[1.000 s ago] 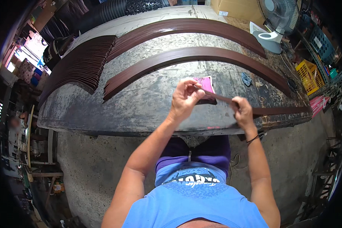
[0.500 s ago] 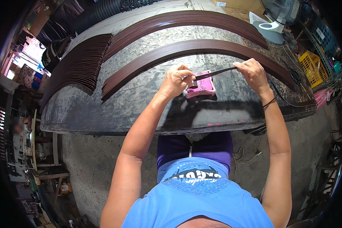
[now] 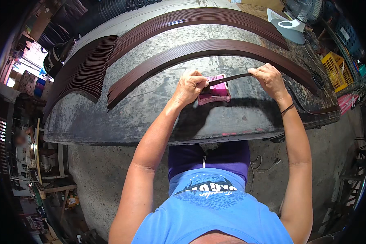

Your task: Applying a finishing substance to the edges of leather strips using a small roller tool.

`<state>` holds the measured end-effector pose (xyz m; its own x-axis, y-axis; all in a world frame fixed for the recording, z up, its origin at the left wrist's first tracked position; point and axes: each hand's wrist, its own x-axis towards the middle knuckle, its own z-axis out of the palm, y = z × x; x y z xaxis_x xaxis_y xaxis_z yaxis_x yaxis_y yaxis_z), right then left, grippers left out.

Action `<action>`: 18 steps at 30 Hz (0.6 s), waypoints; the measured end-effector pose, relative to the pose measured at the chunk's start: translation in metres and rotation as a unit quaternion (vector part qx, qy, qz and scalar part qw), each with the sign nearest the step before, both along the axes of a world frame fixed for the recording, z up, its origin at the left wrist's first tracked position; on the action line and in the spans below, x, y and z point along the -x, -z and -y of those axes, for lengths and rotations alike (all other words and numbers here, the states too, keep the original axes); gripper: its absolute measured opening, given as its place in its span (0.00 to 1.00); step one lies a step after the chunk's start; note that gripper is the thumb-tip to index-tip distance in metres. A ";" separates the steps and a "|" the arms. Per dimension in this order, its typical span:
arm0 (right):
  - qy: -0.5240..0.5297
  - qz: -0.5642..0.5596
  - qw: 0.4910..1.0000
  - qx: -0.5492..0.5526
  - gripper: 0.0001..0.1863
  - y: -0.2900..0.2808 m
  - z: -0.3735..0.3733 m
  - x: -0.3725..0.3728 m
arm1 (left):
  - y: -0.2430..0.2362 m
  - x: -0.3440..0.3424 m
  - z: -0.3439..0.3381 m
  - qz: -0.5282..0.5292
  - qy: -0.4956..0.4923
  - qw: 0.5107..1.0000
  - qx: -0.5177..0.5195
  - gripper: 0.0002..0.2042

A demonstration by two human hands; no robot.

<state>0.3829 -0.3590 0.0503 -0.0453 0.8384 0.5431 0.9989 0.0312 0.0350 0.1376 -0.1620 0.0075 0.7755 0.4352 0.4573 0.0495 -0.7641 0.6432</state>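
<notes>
A short length of dark brown strap (image 3: pixel 232 78) is stretched between my two hands above the table. My left hand (image 3: pixel 190 87) is closed on its left part, thumb and fingers pinched together. At the strap's right end, my right hand (image 3: pixel 269 80) grips it between thumb and fingertips. Right below the strap lies a small pink tray-like box (image 3: pixel 220 98), partly covered by the strap and my left fingers. A small dark piece shows under my left fingertips; what it is I cannot make out.
Beyond my hands, a curved bundle of dark brown strips (image 3: pixel 207 46) arches across the worn table (image 3: pixel 150 116). Another bundle (image 3: pixel 199 17) lies farther back, and a ridged stack (image 3: pixel 83 69) sits left. A fan (image 3: pixel 303 10) and yellow crate (image 3: pixel 336 72) stand at right.
Both hands keep their grip on the strap and have hardly moved. The whole view has shifted slightly.
</notes>
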 end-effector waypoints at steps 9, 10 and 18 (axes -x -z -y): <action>-0.007 -0.020 1.000 0.015 0.11 0.006 -0.007 0.014 | -0.003 0.019 -0.013 -0.020 -0.022 0.995 -0.093 0.05; -0.010 -0.014 1.000 0.011 0.11 0.004 -0.006 0.011 | -0.005 0.017 -0.012 -0.013 -0.023 0.996 -0.090 0.05; 0.000 -0.016 0.999 0.028 0.15 -0.004 0.008 -0.005 | -0.005 -0.005 -0.003 0.006 0.014 0.997 -0.074 0.04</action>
<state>0.3875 -0.3667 0.0546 -0.0275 0.8677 0.4963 0.9995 0.0312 0.0008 0.1429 -0.1594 0.0121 0.7800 0.3405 0.5250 0.0195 -0.8518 0.5235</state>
